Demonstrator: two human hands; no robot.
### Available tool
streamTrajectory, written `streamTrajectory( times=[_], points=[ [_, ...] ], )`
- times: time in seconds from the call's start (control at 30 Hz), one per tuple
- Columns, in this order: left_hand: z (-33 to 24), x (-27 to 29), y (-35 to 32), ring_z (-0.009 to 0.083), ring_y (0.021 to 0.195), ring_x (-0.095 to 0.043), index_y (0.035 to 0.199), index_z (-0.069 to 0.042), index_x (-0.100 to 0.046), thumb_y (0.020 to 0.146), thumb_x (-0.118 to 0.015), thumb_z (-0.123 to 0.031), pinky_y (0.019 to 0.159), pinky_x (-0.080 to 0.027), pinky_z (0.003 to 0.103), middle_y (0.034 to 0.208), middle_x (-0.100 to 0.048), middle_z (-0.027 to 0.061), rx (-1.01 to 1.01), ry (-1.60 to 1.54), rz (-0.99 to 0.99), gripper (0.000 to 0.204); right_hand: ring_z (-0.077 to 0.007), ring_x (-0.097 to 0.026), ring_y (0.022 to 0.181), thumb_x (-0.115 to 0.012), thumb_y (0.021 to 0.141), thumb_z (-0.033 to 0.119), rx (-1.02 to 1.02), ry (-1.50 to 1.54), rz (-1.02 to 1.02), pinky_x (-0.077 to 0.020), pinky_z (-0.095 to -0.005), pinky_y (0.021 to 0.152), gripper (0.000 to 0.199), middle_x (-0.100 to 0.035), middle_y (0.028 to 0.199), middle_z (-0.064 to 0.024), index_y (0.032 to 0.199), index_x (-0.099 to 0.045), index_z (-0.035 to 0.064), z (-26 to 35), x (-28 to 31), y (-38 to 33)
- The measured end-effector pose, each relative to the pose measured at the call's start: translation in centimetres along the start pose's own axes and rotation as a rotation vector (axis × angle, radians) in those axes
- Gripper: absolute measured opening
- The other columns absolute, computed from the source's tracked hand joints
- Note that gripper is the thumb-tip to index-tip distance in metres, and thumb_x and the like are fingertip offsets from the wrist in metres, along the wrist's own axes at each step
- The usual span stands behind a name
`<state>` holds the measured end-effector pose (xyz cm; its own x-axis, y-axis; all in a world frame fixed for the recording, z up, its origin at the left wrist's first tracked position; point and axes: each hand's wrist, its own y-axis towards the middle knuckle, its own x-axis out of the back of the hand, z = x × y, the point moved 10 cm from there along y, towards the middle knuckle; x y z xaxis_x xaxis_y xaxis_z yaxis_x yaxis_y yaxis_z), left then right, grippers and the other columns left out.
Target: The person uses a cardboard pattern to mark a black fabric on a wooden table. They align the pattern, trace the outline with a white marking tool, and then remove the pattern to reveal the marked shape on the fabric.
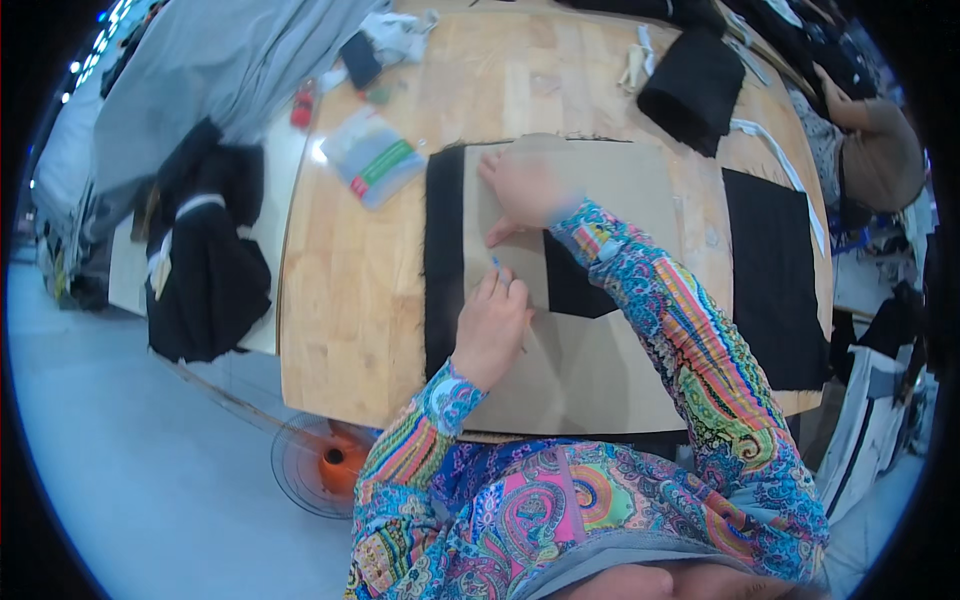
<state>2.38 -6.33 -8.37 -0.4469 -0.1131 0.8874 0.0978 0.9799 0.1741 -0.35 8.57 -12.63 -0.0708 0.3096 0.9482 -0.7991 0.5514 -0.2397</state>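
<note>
A beige card template lies on a black fabric piece, which shows along its left side and through a cut-out in the middle. My left hand is closed around a slim pen with a light blue end, over the template left of the cut-out. Much of the pen is hidden by the fingers. Farther away, my right hand lies with fingers spread on the template's upper part, pressing it flat and holding nothing.
Another black fabric piece lies at the right, below a rolled black cloth. A clear plastic packet sits at the upper left. Dark cloth hangs at left, an orange fan stands below. Another person's arm shows at right.
</note>
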Motion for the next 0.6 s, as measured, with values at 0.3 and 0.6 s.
streamTrajectory(
  times=[0.3, 0.6],
  points=[
    [-0.1, 0.6, 1.1, 0.0297, 0.087, -0.059, 0.101, 0.006, -0.054, 0.073, -0.075, -0.018, 0.069, -0.05, 0.037, 0.081, -0.061, 0.0135, -0.007, 0.12, 0.115, 0.042, -0.0281, -0.038, 0.132, -0.078, 0.069, 0.036, 0.06, 0.255, -0.25, -0.0107, -0.0588, 0.112, 0.076, -0.042, 0.141, -0.0137, 0.131, -0.046, 0.0042, -6.9, 5.2, -6.3],
    [0.5, -0.2, 2.2, 0.0301, 0.08, -0.06, 0.102, 0.006, -0.056, 0.072, -0.074, -0.015, 0.068, -0.05, 0.039, 0.078, -0.061, 0.0157, 0.102, 0.123, 0.279, 0.041, -0.0225, -0.041, 0.13, -0.083, 0.058, 0.024, -0.037, 0.074, -0.154, -0.0077, -0.0598, 0.113, 0.075, -0.05, 0.132, -0.0056, 0.124, -0.054, 0.0039, -10.8, 1.5, -17.3]
  ],
)
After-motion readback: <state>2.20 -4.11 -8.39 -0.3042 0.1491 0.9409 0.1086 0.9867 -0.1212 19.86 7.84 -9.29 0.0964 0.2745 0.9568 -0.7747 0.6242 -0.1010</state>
